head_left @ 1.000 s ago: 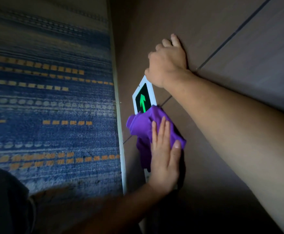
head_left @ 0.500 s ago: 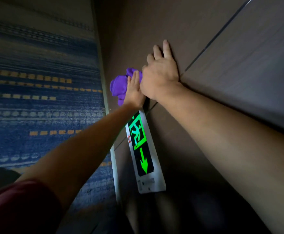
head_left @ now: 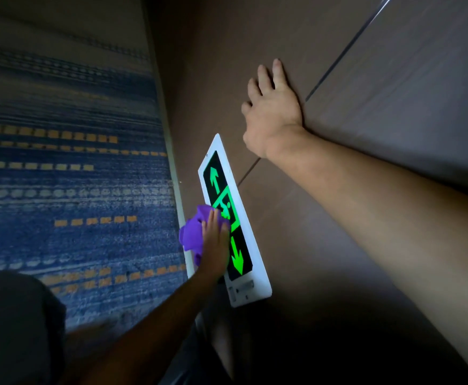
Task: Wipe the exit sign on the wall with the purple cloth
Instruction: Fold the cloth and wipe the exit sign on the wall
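Note:
The exit sign [head_left: 219, 173] is a long white-framed panel low on the brown wall, glowing with green arrows and a running figure. My left hand [head_left: 215, 245] lies flat on the purple cloth [head_left: 192, 233], pressing it against the sign's lower-left edge near the middle. The cloth bunches out to the left of my fingers and hides part of the sign's frame. My right hand [head_left: 273, 112] rests flat on the wall above the sign's far end, fingers spread, holding nothing.
A blue carpet [head_left: 69, 190] with orange dashes covers the floor on the left, meeting the wall at a pale skirting strip [head_left: 169, 151]. Dark grooves [head_left: 346, 48] run across the wall panels. My dark-clothed knee [head_left: 13, 323] fills the bottom left.
My left hand has slid the cloth back down from the sign's far end to its middle. The far arrow is now uncovered. My right hand stays on the wall.

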The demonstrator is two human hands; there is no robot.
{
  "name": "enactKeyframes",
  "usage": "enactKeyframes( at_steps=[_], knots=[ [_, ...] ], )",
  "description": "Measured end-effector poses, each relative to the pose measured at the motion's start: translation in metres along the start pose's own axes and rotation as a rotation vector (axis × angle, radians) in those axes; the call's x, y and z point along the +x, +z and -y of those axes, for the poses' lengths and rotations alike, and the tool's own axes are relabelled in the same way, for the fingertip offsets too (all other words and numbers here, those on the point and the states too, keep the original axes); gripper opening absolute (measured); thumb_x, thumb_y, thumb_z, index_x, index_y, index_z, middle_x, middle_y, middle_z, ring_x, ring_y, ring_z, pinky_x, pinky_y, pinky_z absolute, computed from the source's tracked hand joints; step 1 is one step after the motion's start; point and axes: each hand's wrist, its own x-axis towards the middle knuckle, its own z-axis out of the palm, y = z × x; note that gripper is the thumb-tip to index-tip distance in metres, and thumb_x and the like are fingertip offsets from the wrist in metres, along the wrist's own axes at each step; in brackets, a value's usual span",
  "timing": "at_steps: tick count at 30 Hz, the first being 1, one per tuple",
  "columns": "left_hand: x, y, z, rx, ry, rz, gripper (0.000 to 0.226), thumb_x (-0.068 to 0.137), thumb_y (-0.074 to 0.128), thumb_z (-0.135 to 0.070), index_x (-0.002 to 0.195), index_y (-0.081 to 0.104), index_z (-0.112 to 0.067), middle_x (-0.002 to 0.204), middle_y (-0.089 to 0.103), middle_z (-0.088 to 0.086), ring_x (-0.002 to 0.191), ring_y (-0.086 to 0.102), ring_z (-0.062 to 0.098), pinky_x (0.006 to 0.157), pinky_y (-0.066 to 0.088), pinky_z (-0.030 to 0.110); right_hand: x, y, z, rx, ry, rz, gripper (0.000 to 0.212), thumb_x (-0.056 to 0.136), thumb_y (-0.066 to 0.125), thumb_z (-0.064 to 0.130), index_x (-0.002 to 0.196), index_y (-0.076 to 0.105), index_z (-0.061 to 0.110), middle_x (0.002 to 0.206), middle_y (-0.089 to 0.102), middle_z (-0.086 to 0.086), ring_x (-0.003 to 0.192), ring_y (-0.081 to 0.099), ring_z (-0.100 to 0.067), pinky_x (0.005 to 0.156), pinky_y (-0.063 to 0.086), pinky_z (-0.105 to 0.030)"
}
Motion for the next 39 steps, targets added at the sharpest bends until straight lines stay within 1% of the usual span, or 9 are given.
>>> enactKeyframes(
  at_steps=[5, 10, 12, 16, 22, 25, 29, 32, 39],
  knots=[
    [-0.071, 0.008, -0.019, -0.042, 0.139, 0.039, 0.051, 0.107, 0.041, -0.018, 0.154, 0.022, -0.022, 0.167, 0.015, 0.000, 0.157, 0.004, 0.020, 0.128, 0.006, 0.043, -0.004, -0.001, -0.001, -0.009, -0.011, -0.003, 0.065, 0.101, 0.024, 0.053, 0.159, 0.031, 0.025, 0.170, 0.018, -0.016, 0.155, 0.007, -0.046, 0.122, -0.003, -0.067],
    [-0.135, 0.019, -0.048, 0.040, 0.411, 0.075, 0.049, 0.107, 0.033, -0.035, 0.150, 0.014, -0.047, 0.164, 0.000, -0.030, 0.155, -0.009, 0.005, 0.125, -0.004, 0.021, -0.009, -0.005, -0.004, 0.036, -0.016, -0.019, 0.066, 0.099, 0.029, 0.056, 0.157, 0.036, 0.025, 0.168, 0.023, -0.015, 0.156, 0.011, -0.043, 0.123, -0.001, -0.065],
    [-0.141, 0.017, -0.048, 0.060, 0.427, 0.093, 0.050, 0.106, 0.031, -0.036, 0.151, 0.013, -0.047, 0.165, 0.001, -0.028, 0.156, -0.010, 0.006, 0.126, -0.001, 0.026, -0.013, -0.004, -0.004, 0.043, -0.021, -0.012, 0.065, 0.099, 0.030, 0.054, 0.156, 0.038, 0.025, 0.168, 0.025, -0.014, 0.156, 0.012, -0.042, 0.123, 0.000, -0.064],
    [-0.102, 0.012, -0.050, 0.151, 0.469, 0.104, 0.052, 0.106, 0.029, -0.033, 0.156, 0.017, -0.027, 0.169, 0.011, -0.006, 0.157, -0.006, 0.019, 0.128, 0.005, 0.040, -0.018, -0.002, -0.003, 0.029, -0.028, -0.009, 0.065, 0.099, 0.030, 0.053, 0.156, 0.038, 0.024, 0.168, 0.025, -0.014, 0.156, 0.012, -0.041, 0.124, 0.001, -0.063],
    [0.017, 0.003, -0.078, 0.167, 0.420, 0.006, 0.053, 0.106, 0.027, -0.035, 0.155, 0.030, -0.016, 0.165, 0.028, 0.005, 0.156, 0.015, 0.026, 0.127, 0.012, 0.050, -0.019, -0.001, -0.001, 0.009, -0.043, -0.006, 0.065, 0.100, 0.028, 0.052, 0.157, 0.035, 0.022, 0.169, 0.022, -0.016, 0.156, 0.010, -0.044, 0.123, 0.000, -0.065],
    [0.078, -0.006, -0.097, 0.162, 0.392, -0.009, 0.050, 0.106, 0.033, -0.026, 0.152, 0.035, -0.006, 0.161, 0.033, 0.015, 0.153, 0.025, 0.028, 0.126, 0.014, 0.048, -0.025, -0.003, -0.001, 0.019, -0.076, 0.023, 0.065, 0.102, 0.023, 0.051, 0.159, 0.031, 0.020, 0.169, 0.018, -0.017, 0.156, 0.007, -0.045, 0.122, -0.001, -0.067],
    [0.138, -0.017, -0.112, 0.128, 0.254, -0.010, 0.049, 0.108, 0.035, -0.024, 0.154, 0.032, -0.008, 0.162, 0.032, 0.014, 0.152, 0.028, 0.024, 0.125, 0.014, 0.031, -0.026, -0.007, -0.003, 0.072, -0.089, 0.008, 0.063, 0.103, 0.023, 0.048, 0.158, 0.033, 0.019, 0.169, 0.020, -0.016, 0.156, 0.007, -0.044, 0.122, -0.003, -0.067],
    [0.163, -0.020, -0.118, 0.109, 0.132, -0.047, 0.050, 0.108, 0.034, -0.035, 0.154, 0.035, -0.018, 0.160, 0.039, 0.008, 0.148, 0.035, 0.022, 0.112, 0.021, 0.018, -0.022, -0.006, 0.001, 0.105, -0.068, 0.021, 0.062, 0.103, 0.023, 0.046, 0.158, 0.035, 0.020, 0.169, 0.022, -0.015, 0.156, 0.007, -0.043, 0.122, -0.004, -0.067],
    [0.146, -0.025, -0.079, 0.043, -0.118, 0.027, 0.052, 0.108, 0.024, -0.041, 0.158, 0.023, -0.025, 0.165, 0.027, 0.012, 0.151, 0.028, 0.032, 0.121, 0.021, 0.036, -0.020, -0.003, 0.005, 0.094, -0.064, 0.012, 0.062, 0.101, 0.027, 0.049, 0.156, 0.038, 0.024, 0.169, 0.021, -0.016, 0.156, 0.007, -0.046, 0.120, -0.005, -0.070]
  ],
)
